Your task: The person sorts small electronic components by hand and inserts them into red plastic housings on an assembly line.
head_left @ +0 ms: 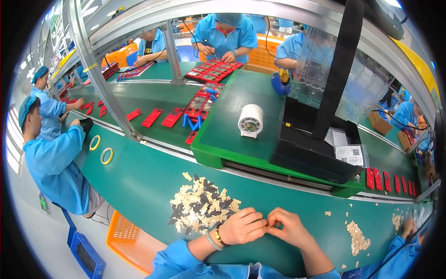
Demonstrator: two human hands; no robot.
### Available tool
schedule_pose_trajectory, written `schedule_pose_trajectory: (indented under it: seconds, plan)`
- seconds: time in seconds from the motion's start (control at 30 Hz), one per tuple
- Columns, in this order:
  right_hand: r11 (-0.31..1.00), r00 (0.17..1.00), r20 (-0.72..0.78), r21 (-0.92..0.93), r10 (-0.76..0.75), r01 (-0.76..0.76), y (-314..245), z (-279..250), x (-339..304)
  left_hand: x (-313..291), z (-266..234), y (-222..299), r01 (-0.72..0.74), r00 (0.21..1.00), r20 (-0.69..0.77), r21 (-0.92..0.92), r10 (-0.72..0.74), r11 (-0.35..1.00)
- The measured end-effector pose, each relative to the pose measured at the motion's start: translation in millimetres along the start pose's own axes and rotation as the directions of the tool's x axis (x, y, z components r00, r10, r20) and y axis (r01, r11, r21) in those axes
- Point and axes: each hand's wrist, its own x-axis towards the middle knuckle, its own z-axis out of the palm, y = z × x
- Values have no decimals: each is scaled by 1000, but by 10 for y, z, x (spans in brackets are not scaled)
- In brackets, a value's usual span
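The person's bare left hand and bare right hand pinch 1 tiny, mostly hidden dark piece between their fingertips, right of the loose pile of flat cream and black pieces; light, even finger pressure should suit it best.

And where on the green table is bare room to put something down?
Left, between the yellow rings and the mixed pile; also beyond the right hand, before the raised platform. It's crowded at the pile, beside the left hand.
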Motion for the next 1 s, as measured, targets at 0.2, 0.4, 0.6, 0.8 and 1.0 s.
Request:
schedule_pose_trajectory:
  seconds: [0.2,0.4,0.6,0.8,1.0]
  plan:
    - [998,1000,-2,-61,-10,10,76,-58,-65,90,40,-16,-30,999,28,-47,31,998]
    - [997,998,36,-55,-51,53,118,-40,-36,95,-49,11,79,992,100,44,-83,996]
    - [841,891,-452,-499,-45,-210,796,-324,-802,120,-112,-50,357,930,82,34,-359,934]
    - [741,948,-314,-623,56,-251,713,-52,-750,251,44,78,439,888,180,-61,-423,897]
    - [592,956,-290,-764,40,-256,1271,-140,-434,60,136,-49,463,863,232,-7,-449,886]
